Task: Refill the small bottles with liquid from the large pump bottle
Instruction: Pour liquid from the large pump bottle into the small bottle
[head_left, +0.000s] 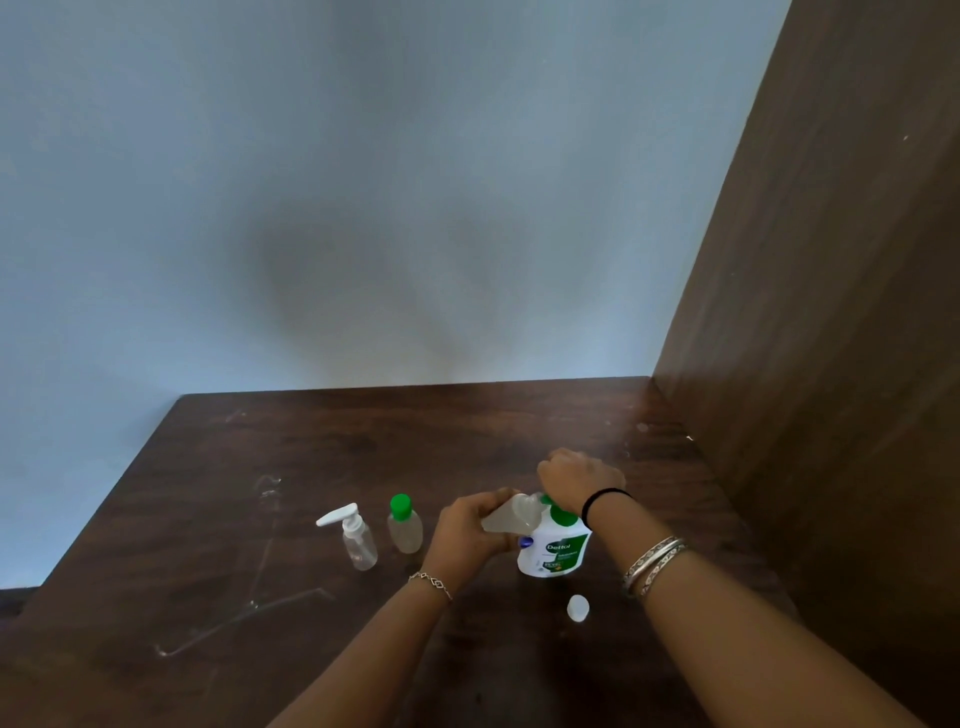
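Small bottle (511, 519) within left fingers (467, 525)

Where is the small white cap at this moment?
In the head view, the small white cap lies on the table, in front of the large pump bottle, close beside the right forearm.

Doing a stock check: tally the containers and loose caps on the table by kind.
Large pump bottle: 1
Small pump bottle: 1
Small green-capped bottle: 1
Small uncapped bottle in left hand: 1
Loose white cap: 1
Total: 5
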